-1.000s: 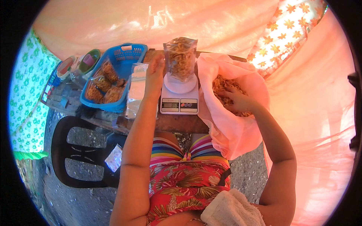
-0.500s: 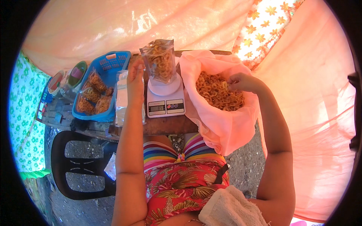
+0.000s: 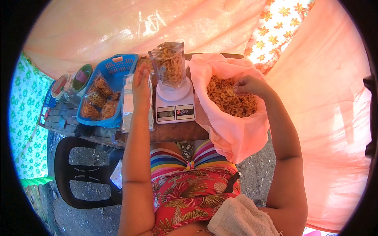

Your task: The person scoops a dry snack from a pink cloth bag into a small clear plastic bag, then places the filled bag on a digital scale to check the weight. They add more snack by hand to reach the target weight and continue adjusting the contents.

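Note:
A clear pouch point(image 3: 170, 67) filled with brown fried chips stands upright, top open, on the round platform of a white kitchen scale point(image 3: 176, 103). My left hand point(image 3: 141, 80) is just left of the pouch, fingers stretched upward and holding nothing. On the right, a container lined with pink cloth point(image 3: 240, 139) holds a heap of loose fried chips point(image 3: 228, 98). Above the heap's right side, my right hand point(image 3: 252, 85) has its fingertips pinched together. Whatever lies between those fingertips is too small to make out.
Left of the scale lies a stack of flat empty pouches point(image 3: 128, 104). Beyond it, a blue plastic basket point(image 3: 124, 63) holds several filled bags point(image 3: 100, 98). Small tubs point(image 3: 80, 78) stand farther left. A black chair point(image 3: 65, 173) is beside me, and pink sheeting point(image 3: 330, 118) hangs around.
My right hand has lifted slightly and shifted left over the chips, fingers still pinched. The left hand stays beside the pouch. The whole view has shifted slightly.

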Demonstrator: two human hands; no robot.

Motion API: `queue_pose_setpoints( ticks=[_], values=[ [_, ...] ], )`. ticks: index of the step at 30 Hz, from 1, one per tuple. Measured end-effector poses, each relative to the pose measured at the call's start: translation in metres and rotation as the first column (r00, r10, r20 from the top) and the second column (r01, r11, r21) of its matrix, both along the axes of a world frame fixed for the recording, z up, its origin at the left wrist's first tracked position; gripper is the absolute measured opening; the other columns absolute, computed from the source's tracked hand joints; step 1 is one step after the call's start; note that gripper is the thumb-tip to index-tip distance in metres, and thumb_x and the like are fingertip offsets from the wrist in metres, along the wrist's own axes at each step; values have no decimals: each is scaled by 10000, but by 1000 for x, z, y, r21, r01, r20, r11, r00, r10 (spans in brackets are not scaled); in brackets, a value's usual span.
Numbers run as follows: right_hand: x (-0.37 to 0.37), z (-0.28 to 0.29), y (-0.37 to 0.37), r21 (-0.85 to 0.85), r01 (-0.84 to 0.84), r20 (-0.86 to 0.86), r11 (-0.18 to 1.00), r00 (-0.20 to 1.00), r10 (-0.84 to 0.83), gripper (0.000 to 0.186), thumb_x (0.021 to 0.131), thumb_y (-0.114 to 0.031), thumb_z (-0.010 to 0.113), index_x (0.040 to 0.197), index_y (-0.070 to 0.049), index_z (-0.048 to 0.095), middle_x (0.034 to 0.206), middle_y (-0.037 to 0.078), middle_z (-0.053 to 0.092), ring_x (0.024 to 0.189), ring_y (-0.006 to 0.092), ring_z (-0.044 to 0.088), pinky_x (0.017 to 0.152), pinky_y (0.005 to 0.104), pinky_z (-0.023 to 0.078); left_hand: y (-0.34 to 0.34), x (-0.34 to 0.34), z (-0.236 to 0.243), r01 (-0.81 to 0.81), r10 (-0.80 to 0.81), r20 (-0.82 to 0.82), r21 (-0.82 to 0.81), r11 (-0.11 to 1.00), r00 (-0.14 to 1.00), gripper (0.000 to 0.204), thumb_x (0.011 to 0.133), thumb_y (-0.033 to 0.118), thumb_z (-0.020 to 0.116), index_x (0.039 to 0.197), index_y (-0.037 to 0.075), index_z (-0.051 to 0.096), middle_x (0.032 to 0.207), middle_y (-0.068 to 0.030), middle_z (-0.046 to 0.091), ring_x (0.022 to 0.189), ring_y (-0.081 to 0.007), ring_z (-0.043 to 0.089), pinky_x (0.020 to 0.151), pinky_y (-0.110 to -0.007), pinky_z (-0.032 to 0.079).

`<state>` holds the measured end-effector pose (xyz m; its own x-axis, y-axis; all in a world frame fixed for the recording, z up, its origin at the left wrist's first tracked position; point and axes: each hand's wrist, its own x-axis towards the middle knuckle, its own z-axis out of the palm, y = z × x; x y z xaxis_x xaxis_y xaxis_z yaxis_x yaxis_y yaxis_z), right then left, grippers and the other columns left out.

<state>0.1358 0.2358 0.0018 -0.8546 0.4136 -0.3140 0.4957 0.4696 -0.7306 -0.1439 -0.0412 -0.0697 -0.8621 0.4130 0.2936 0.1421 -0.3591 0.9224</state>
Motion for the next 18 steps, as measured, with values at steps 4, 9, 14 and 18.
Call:
queue_pose_setpoints(
  ticks=[4,9,14,18],
  values=[
    [-2,4,4,73,-32,72,997,997,26,183,860,-139,709,962,12,724,821,42,690,702,97,613,665,266,511,0,1,-2,7,-7,-4,-3,1000,1000,410,997,346,565,1343,126,559,1336,-27,585,1243,-167,527,1075,-376,316],
    [-8,6,-1,49,18,-6,999,1000,-18,250,858,-169,713,1052,-12,724,897,71,713,782,119,642,701,271,515,-2,2,-2,14,-14,-7,7,1000,1000,402,996,349,566,1334,131,565,1326,-24,590,1246,-160,521,1073,-369,311],
    [-29,-19,-16,499,-204,24,842,975,222,275,835,-169,706,1091,-69,723,967,111,718,863,203,661,785,328,513,-2,3,-1,5,-5,-8,-2,1000,1000,405,987,366,576,1323,139,572,1304,-17,600,1235,-159,524,1068,-372,309],
    [-35,-22,-26,522,-122,125,844,990,65,239,817,-192,710,1026,-78,735,957,120,717,866,224,660,802,345,502,-2,4,-2,3,-3,-12,12,1000,1000,408,982,374,583,1318,143,575,1290,-14,605,1224,-163,528,1066,-374,309]
  ],
)
